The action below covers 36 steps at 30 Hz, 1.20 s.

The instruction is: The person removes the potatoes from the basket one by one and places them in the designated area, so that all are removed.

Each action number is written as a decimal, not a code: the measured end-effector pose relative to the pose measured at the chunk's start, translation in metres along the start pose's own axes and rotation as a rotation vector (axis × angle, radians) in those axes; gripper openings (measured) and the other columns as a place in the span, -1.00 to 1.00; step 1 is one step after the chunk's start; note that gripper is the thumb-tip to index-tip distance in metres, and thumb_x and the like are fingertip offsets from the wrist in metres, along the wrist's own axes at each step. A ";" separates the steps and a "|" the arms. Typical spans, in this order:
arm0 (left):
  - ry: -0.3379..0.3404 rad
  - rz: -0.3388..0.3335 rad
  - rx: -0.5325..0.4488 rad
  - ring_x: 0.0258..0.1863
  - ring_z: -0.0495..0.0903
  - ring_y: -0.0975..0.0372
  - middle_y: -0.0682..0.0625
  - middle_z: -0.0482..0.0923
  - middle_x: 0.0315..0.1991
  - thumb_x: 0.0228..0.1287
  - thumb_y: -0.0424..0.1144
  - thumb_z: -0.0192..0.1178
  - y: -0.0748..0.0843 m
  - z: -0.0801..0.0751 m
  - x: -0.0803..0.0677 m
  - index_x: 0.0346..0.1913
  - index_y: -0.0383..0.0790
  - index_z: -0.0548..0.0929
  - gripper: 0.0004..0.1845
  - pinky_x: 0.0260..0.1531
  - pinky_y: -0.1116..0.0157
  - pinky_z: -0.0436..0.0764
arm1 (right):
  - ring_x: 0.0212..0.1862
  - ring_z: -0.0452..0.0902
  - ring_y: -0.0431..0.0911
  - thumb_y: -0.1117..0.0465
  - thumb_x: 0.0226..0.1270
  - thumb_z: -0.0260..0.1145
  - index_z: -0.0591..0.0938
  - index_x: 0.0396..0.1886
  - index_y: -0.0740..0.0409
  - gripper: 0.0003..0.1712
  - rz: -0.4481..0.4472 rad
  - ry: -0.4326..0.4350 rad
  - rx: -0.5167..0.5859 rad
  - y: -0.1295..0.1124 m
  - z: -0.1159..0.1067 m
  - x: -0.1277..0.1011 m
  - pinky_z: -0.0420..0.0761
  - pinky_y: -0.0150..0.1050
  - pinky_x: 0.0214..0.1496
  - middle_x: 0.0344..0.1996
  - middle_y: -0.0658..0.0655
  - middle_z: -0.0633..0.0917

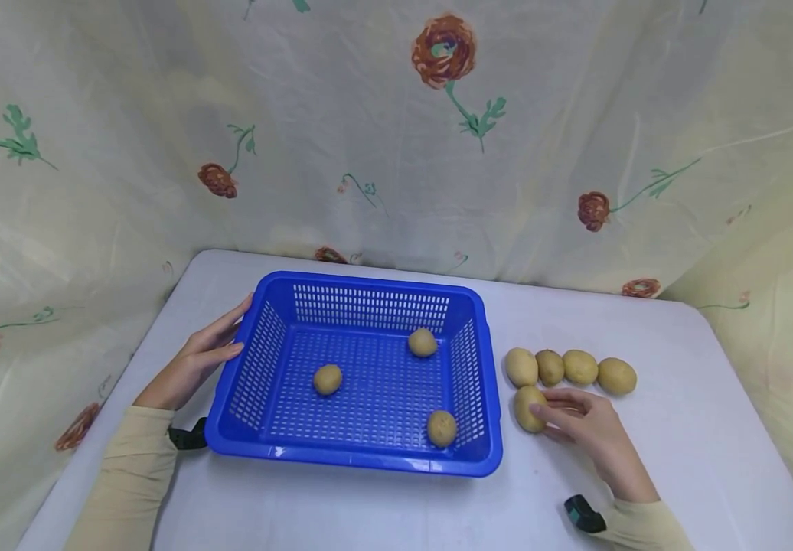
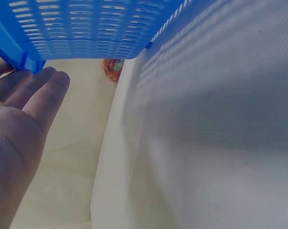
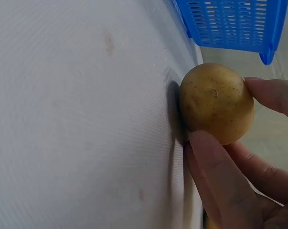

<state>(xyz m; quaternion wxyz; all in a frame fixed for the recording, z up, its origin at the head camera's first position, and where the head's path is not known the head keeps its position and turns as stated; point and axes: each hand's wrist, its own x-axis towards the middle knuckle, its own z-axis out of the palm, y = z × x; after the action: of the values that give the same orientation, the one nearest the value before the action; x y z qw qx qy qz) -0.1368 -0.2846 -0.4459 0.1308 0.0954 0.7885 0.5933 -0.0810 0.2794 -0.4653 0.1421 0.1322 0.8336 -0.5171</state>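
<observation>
A blue slotted basket sits on the white table and holds three potatoes. My left hand rests with straight fingers against the basket's left wall. To the right of the basket, my right hand pinches a potato that lies on the table; thumb and fingers curl round this potato in the right wrist view. Behind it lie several more potatoes in a row.
A white table carries everything, with its edges at left and right. A flowered cloth backdrop hangs close behind and at both sides. Bare tabletop lies in front of the basket and at the far right.
</observation>
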 end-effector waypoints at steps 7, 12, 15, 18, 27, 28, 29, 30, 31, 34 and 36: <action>-0.007 0.012 0.000 0.68 -0.19 -0.22 0.00 -0.16 0.73 0.56 -0.11 0.07 0.000 0.000 0.000 0.68 0.16 0.02 -0.25 0.43 -0.55 -0.18 | -0.10 0.70 -0.29 -0.02 0.34 0.49 0.50 0.35 0.44 -0.21 -0.024 0.007 -0.057 -0.001 0.000 -0.001 0.79 -0.31 -0.04 0.14 0.36 0.70; -0.006 0.013 -0.001 0.68 -0.18 -0.22 0.00 -0.15 0.72 0.56 -0.11 0.07 -0.001 0.000 0.000 0.68 0.16 0.02 -0.25 0.43 -0.55 -0.18 | -0.13 0.74 -0.30 -0.15 0.31 0.49 0.52 0.35 0.36 -0.16 -0.020 0.026 -0.111 -0.004 -0.002 -0.003 0.77 -0.35 -0.08 0.16 0.35 0.72; -0.006 0.010 0.002 0.68 -0.19 -0.22 0.00 -0.16 0.73 0.56 -0.11 0.07 -0.001 0.000 0.000 0.68 0.16 0.01 -0.24 0.43 -0.56 -0.18 | -0.13 0.73 -0.35 -0.20 0.28 0.49 0.54 0.34 0.33 -0.14 -0.022 0.047 -0.134 -0.005 -0.005 -0.005 0.77 -0.36 -0.10 0.18 0.34 0.72; -0.007 0.009 0.003 0.68 -0.19 -0.21 0.00 -0.16 0.73 0.56 -0.10 0.07 0.000 0.000 0.000 0.68 0.16 0.01 -0.24 0.42 -0.57 -0.18 | -0.10 0.72 -0.39 -0.24 0.27 0.48 0.55 0.33 0.32 -0.12 -0.039 0.065 -0.153 -0.007 -0.011 -0.006 0.78 -0.35 -0.11 0.19 0.34 0.72; -0.015 0.015 -0.005 0.68 -0.19 -0.22 0.00 -0.16 0.73 0.56 -0.11 0.06 0.001 0.000 0.000 0.68 0.15 0.01 -0.25 0.43 -0.55 -0.18 | 0.15 0.75 0.02 -0.29 0.29 0.44 0.54 0.37 0.20 -0.14 -0.171 0.201 -0.312 -0.022 -0.025 -0.012 0.58 -0.56 -0.13 0.20 0.30 0.72; -0.016 0.016 -0.004 0.68 -0.19 -0.22 0.00 -0.16 0.73 0.56 -0.11 0.06 0.001 0.000 0.000 0.68 0.15 0.01 -0.25 0.44 -0.55 -0.18 | 0.12 0.76 -0.08 -0.27 0.29 0.45 0.55 0.37 0.19 -0.15 -0.193 0.218 -0.313 -0.023 -0.026 -0.012 0.55 -0.59 -0.13 0.22 0.29 0.71; -0.017 0.016 -0.004 0.68 -0.18 -0.22 0.00 -0.16 0.73 0.56 -0.11 0.06 0.001 0.000 0.000 0.68 0.15 0.01 -0.25 0.44 -0.55 -0.18 | 0.07 0.76 -0.20 -0.25 0.29 0.46 0.56 0.37 0.18 -0.17 -0.218 0.236 -0.311 -0.025 -0.027 -0.013 0.53 -0.62 -0.13 0.22 0.29 0.71; -0.017 0.017 -0.003 0.68 -0.19 -0.22 0.00 -0.16 0.73 0.56 -0.11 0.06 0.000 0.000 0.000 0.68 0.15 0.00 -0.25 0.44 -0.55 -0.18 | 0.03 0.74 -0.33 -0.21 0.28 0.49 0.56 0.37 0.17 -0.19 -0.242 0.252 -0.295 -0.027 -0.027 -0.014 0.53 -0.64 -0.13 0.23 0.29 0.70; -0.018 0.018 -0.004 0.68 -0.18 -0.22 0.00 -0.16 0.73 0.56 -0.11 0.06 0.000 0.000 0.000 0.68 0.15 0.01 -0.25 0.44 -0.55 -0.18 | -0.01 0.70 -0.45 -0.17 0.27 0.51 0.57 0.37 0.17 -0.20 -0.265 0.264 -0.277 -0.028 -0.028 -0.015 0.53 -0.67 -0.13 0.23 0.30 0.70; -0.016 0.017 -0.005 0.68 -0.19 -0.21 0.00 -0.16 0.73 0.56 -0.11 0.06 0.000 0.000 0.000 0.68 0.16 0.01 -0.25 0.44 -0.55 -0.18 | -0.07 0.56 -0.68 -0.08 0.25 0.55 0.58 0.37 0.16 -0.24 -0.330 0.287 -0.231 -0.034 -0.028 -0.016 0.56 -0.71 -0.10 0.26 0.34 0.67; -0.014 0.012 -0.005 0.69 -0.19 -0.21 0.01 -0.15 0.72 0.56 -0.11 0.06 0.000 0.000 0.000 0.68 0.16 0.01 -0.25 0.44 -0.55 -0.18 | -0.05 0.54 -0.70 -0.05 0.25 0.55 0.58 0.37 0.14 -0.25 -0.354 0.289 -0.216 -0.038 -0.028 -0.017 0.55 -0.72 -0.07 0.25 0.34 0.68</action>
<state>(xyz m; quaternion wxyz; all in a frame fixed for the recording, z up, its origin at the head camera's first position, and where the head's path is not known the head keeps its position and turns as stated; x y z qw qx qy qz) -0.1372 -0.2846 -0.4458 0.1330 0.1041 0.7855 0.5953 -0.0821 0.2867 -0.4158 -0.0579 0.0409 0.9060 -0.4174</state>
